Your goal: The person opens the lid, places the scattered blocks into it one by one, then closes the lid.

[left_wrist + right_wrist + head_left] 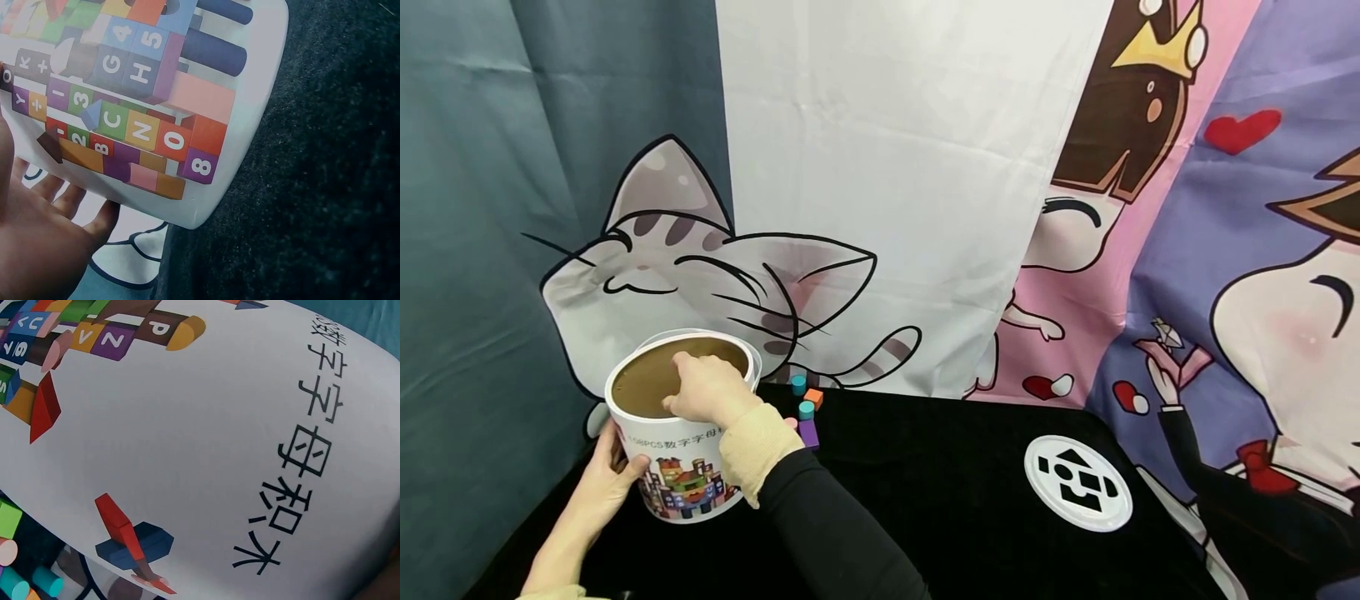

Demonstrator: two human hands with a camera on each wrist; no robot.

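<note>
A white bucket (pixel 681 467) with printed pictures of coloured blocks stands at the left of the black-covered table (pixel 925 483). My left hand (pixel 601 479) holds the bucket's left side, its thumb on the printed front and its other fingers reaching round the back. In the left wrist view, the left hand (pixel 50 234) lies beside the bucket's printed wall (pixel 250 112). My right hand (pixel 711 390) is at the bucket's mouth, its wrist over the near right rim. The fingertips are hidden, and I cannot tell whether they hold anything. The right wrist view shows mostly the bucket's lettered wall (pixel 187 425).
Several small blocks lie right of the bucket, among them a teal cylinder (pixel 799 385), an orange block (pixel 813 398) and a purple block (pixel 808 434). Further right lies a white round lid (pixel 1078 483) with shaped cutouts. Printed cloth (pixel 887 192) hangs behind the table.
</note>
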